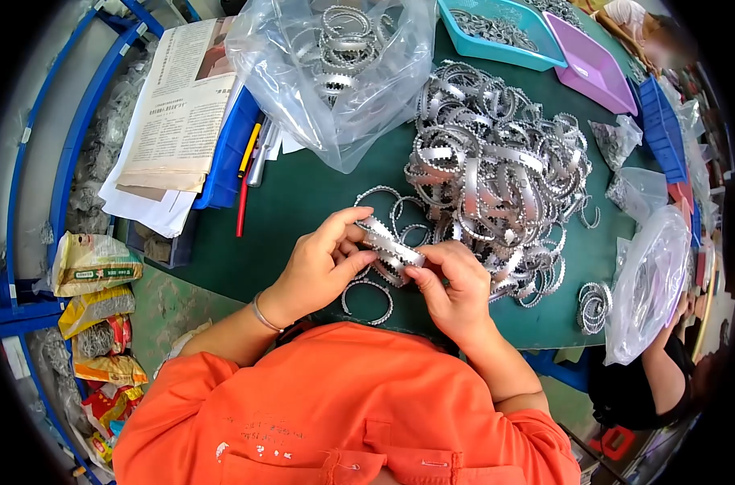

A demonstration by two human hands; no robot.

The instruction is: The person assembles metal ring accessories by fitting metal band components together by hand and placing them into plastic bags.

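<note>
Between my two hands, close to the table's front edge, are toothed metal rings (390, 247), silvery with notched edges; several seem to overlap and I cannot count them. My left hand (323, 257) pinches their left end between thumb and fingers. On the right end, my right hand (454, 284) closes its thumb and fingers. A loose toothed ring (368, 302) lies flat on the table just below my hands, and more rings lie behind them. Right beside them rises a large heap of the same rings (497, 174).
A clear plastic bag (335, 89) with rings stands at the back. Newspaper (177, 101) rests over a blue tray (222, 162) by pens. A turquoise basket (505, 36) of small metal parts adjoins a purple tray (591, 69). Other people sit at right, near a plastic bag (650, 283).
</note>
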